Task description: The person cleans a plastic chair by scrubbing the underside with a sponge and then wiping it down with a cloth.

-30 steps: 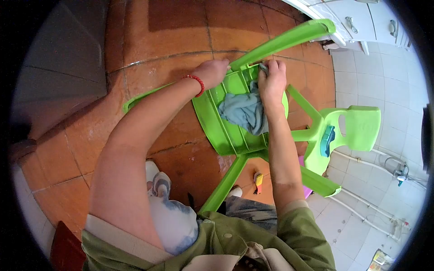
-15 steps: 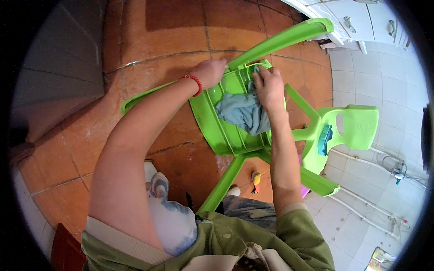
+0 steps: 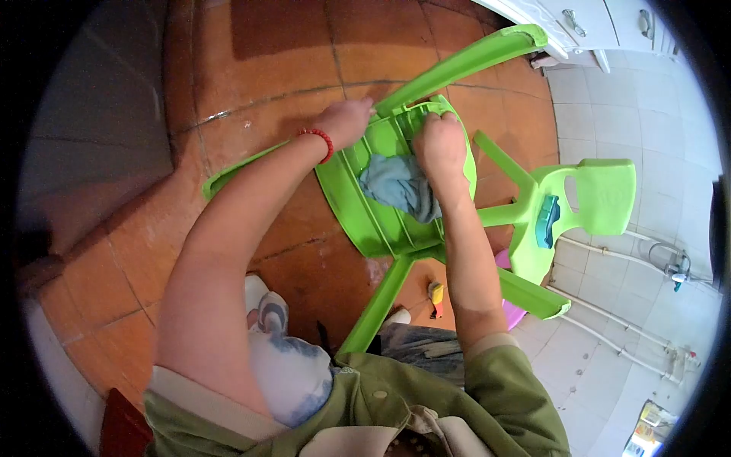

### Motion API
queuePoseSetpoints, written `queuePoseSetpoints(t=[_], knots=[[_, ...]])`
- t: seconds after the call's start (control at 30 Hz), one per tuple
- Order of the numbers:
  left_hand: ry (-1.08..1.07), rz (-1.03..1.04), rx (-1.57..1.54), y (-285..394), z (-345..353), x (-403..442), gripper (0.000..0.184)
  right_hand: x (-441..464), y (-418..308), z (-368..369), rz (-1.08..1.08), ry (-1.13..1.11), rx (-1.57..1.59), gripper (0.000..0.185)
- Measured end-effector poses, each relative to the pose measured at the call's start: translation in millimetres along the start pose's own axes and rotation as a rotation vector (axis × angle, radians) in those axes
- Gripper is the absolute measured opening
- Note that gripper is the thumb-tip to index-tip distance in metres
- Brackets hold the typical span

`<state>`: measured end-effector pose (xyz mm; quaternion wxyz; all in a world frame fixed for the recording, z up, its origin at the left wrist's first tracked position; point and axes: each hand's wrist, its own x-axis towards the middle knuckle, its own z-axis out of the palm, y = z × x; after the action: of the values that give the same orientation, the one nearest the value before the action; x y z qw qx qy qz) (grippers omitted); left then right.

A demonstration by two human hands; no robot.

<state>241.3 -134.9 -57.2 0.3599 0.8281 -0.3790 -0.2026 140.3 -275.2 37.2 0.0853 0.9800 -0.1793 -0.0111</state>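
Note:
A green plastic chair lies tipped over in front of me, its ribbed underside facing up and its legs spread. My left hand, below a red bead bracelet, is closed round the chair at the base of the upper leg. On the ribs lies a crumpled blue-grey cloth. My right hand is closed on the cloth, fingers bent down into the underside near its upper edge. The fingertips are hidden.
A smaller green chair at the right carries a teal brush-like object. A yellow and red tool lies on the tiled floor near my feet. White pipes run along the right wall. A dark cabinet stands left.
My right hand has turned over and moved slightly down and left, its fingers now curled into the underside. My left hand keeps its place on the chair. The view has shifted a little.

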Motion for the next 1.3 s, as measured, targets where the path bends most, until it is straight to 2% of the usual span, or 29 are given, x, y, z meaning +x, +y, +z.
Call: queuePoseSetpoints(t=[0.2, 0.27, 0.37, 0.47, 0.5, 0.63, 0.7, 0.8, 0.9, 1.0, 1.03, 1.23, 1.3], knots=[[0.020, 0.010, -0.023, 2, 0, -2, 0.028, -24, 5, -4, 0.087, 0.167, 0.131, 0.015], [0.041, 0.021, -0.044, 0, 2, -2, 0.028, -26, 8, 0, 0.076, 0.285, 0.192, 0.014], [0.038, 0.013, -0.056, -3, 4, -2, 0.029, -13, 4, 9, -0.059, 0.424, 0.384, 0.016], [0.004, -0.019, -0.033, -1, 5, 0, 0.029, 0, 2, 14, -0.052, 0.336, 0.321, 0.016], [-0.012, -0.034, -0.020, 0, 5, 1, 0.030, 0, 6, 14, -0.112, 0.348, 0.324, 0.016], [-0.037, -0.094, -0.044, 5, -1, 0, 0.031, -11, 7, 1, 0.010, 0.113, 0.220, 0.019], [-0.006, -0.027, -0.066, -1, 3, 0, 0.031, -16, 7, -7, 0.053, 0.022, 0.152, 0.020], [-0.020, -0.033, -0.043, 1, 2, -1, 0.031, -30, 8, -13, 0.118, -0.015, 0.182, 0.017], [-0.030, -0.041, -0.001, 4, -3, -2, 0.030, -36, 12, -9, 0.200, 0.221, 0.349, 0.016], [-0.042, -0.061, -0.002, 10, -7, -6, 0.029, -21, 11, -3, -0.006, 0.412, 0.490, 0.018], [-0.052, -0.074, -0.009, 13, -9, -8, 0.029, -14, 9, 6, -0.008, 0.317, 0.462, 0.022], [-0.096, -0.154, 0.019, 17, -12, -8, 0.032, -22, 9, 8, -0.001, 0.167, 0.268, 0.025], [-0.075, -0.108, -0.026, 10, -9, -6, 0.033, -35, 10, 1, 0.020, 0.145, 0.241, 0.025]])
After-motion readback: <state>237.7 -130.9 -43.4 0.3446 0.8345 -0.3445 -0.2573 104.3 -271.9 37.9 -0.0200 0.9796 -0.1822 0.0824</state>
